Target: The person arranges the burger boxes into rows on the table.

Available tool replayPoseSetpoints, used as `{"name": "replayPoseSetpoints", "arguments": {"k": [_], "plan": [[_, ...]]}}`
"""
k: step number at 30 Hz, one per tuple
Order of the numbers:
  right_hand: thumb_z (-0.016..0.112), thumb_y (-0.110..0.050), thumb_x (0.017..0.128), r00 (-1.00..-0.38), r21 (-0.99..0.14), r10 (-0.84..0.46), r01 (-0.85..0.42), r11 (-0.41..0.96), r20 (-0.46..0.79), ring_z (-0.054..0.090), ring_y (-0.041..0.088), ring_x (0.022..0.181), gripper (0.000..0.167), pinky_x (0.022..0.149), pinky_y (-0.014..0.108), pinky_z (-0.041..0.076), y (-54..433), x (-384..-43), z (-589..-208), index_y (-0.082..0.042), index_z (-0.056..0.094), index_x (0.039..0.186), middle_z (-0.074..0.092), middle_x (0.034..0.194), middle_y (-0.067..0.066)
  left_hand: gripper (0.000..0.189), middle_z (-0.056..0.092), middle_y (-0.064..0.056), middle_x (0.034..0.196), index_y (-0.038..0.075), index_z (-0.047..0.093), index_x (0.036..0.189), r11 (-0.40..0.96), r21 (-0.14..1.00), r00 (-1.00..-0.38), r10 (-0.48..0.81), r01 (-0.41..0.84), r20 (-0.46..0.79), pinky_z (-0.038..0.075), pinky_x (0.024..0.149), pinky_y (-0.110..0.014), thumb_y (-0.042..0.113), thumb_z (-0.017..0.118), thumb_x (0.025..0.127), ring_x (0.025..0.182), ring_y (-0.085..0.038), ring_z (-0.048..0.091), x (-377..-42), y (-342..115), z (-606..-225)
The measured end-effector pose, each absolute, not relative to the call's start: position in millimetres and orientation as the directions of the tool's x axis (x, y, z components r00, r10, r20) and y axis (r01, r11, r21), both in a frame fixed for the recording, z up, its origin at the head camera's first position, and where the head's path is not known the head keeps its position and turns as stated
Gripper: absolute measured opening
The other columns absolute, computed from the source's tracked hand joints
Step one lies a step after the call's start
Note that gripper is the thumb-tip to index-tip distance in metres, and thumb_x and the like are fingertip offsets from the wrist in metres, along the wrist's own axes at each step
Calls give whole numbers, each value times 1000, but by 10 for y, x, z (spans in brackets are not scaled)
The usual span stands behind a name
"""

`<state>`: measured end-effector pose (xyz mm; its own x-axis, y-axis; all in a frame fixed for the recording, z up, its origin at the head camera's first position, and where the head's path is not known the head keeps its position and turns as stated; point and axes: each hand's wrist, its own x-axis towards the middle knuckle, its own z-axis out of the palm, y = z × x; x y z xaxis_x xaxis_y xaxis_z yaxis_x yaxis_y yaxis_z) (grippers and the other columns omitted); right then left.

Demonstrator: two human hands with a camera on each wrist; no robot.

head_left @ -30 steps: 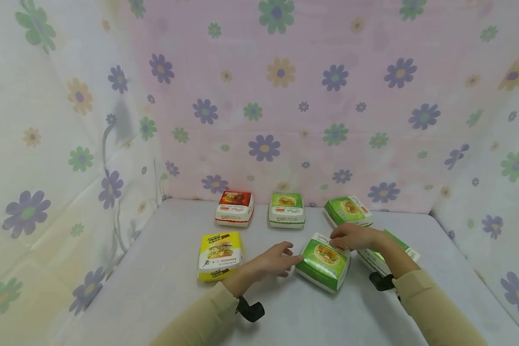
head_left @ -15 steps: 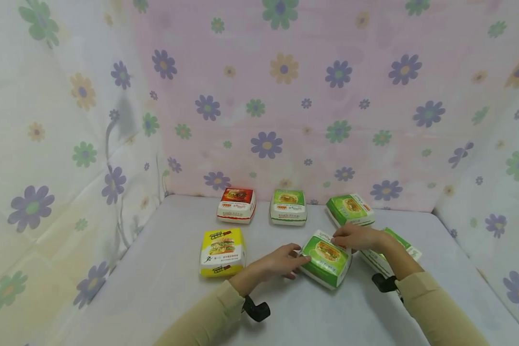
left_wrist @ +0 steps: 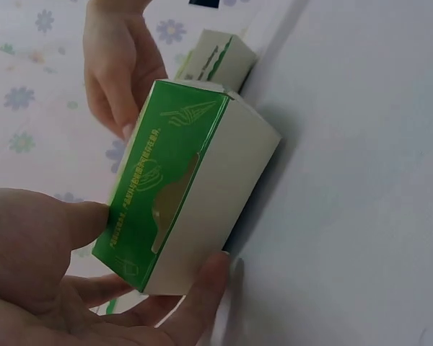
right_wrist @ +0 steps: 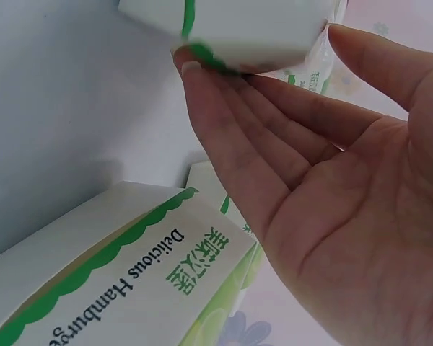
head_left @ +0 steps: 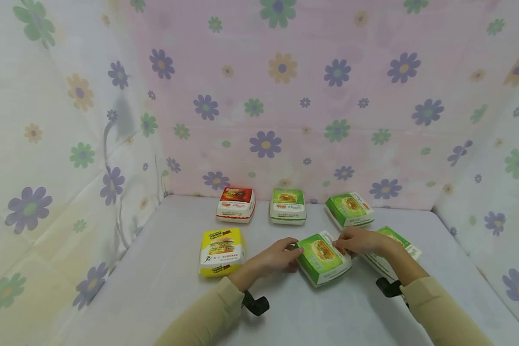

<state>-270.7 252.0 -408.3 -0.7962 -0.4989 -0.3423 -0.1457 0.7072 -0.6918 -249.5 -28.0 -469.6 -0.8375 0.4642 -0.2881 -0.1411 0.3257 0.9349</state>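
A green-and-white burger box (head_left: 322,262) with a burger picture on its lid sits between my two hands, turned at an angle. At its left side my left hand (head_left: 274,259) grips a corner; in the left wrist view the thumb presses the green top edge and fingertips reach under the white wall (left_wrist: 216,180). My right hand (head_left: 359,240) holds the far right corner, thumb on the lid and fingers beneath, as the right wrist view shows. The box looks slightly raised at one side. Close beyond the right hand lies another green burger box (head_left: 393,245), partly hidden by that arm.
Across the back stand a red box (head_left: 235,205), a green box (head_left: 288,206) and a tilted green box (head_left: 350,210). A yellow burger box (head_left: 222,252) lies left of my left hand. Flowered cloth (head_left: 225,158) walls in the white table (head_left: 155,288) at the back and sides.
The burger box between my hands has turned clockwise, its green part swinging left. My left hand has closed in from touching its side to gripping the corner. The other boxes stay put.
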Motion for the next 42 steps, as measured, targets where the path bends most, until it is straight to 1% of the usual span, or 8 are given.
{"name": "replayPoseSetpoints", "arguments": {"k": [7, 13, 18, 21, 24, 30, 37, 42], "plan": [[57, -24, 106, -782, -722, -517, -128, 680, -349, 66, 17, 81, 32, 76, 40, 60, 2510, -2660, -4064, -3, 71, 87, 71, 88, 4, 49, 50, -17, 143, 7, 47, 149, 291, 942, -837, 464, -165, -290, 59, 90, -42, 30, 57, 107, 106, -27, 65, -2543, -322, -4700], [57, -28, 106, -809, -671, -476, -142, 728, -345, 66, 23, 94, 30, 80, 41, 59, 2540, -2666, -3996, -2, 71, 103, 68, 101, 8, 67, 46, -20, 148, 7, 34, 157, 339, 927, -843, 441, -160, -307, 58, 90, -44, 38, 61, 103, 111, -28, 64, -2522, -330, -4669], [57, -26, 106, -832, -679, -453, -131, 722, -322, 65, 34, 110, 46, 89, 48, 58, 2525, -2728, -3970, 9, 55, 135, 63, 124, 20, 81, 45, -19, 150, 7, 26, 160, 379, 911, -858, 401, -165, -322, 58, 90, -46, 44, 66, 99, 111, -28, 64, -2457, -318, -4624], [57, -27, 106, -829, -689, -455, -123, 714, -323, 63, 36, 115, 57, 92, 51, 56, 2486, -2781, -3989, 10, 42, 147, 61, 131, 24, 88, 45, -18, 150, 5, 23, 161, 418, 895, -863, 384, -154, -328, 57, 91, -47, 46, 69, 97, 105, -26, 67, -2388, -284, -4613], [58, -27, 105, -830, -693, -452, -115, 712, -327, 62, 33, 114, 59, 93, 51, 56, 2459, -2833, -4028, 6, 39, 151, 62, 130, 22, 95, 45, -20, 150, 2, 20, 161, 446, 885, -868, 379, -133, -321, 56, 90, -47, 47, 72, 95, 97, -25, 68, -2323, -243, -4612], [54, -25, 107, -820, -727, -473, -105, 679, -323, 61, 25, 102, 54, 95, 52, 54, 2446, -2901, -4115, 1, 40, 153, 65, 112, 11, 98, 43, -23, 151, 1, 19, 160, 445, 889, -878, 378, -106, -294, 57, 87, -46, 47, 74, 94, 94, -25, 68, -2262, -185, -4627], [52, -23, 108, -807, -741, -498, -115, 662, -319, 60, 24, 102, 47, 92, 51, 56, 2429, -2886, -4119, 2, 48, 147, 65, 121, 13, 92, 46, -22, 145, 1, 24, 159, 463, 880, -883, 363, -104, -296, 56, 88, -48, 48, 71, 95, 92, -24, 67, -2255, -148, -4634], [51, -23, 109, -802, -750, -509, -120, 651, -313, 58, 23, 97, 43, 90, 49, 56, 2424, -2862, -4118, 3, 52, 144, 62, 108, 11, 85, 47, -19, 140, 2, 30, 156, 457, 882, -878, 369, -115, -305, 56, 82, -44, 46, 71, 96, 95, -24, 63, -2275, -152, -4641]]}}
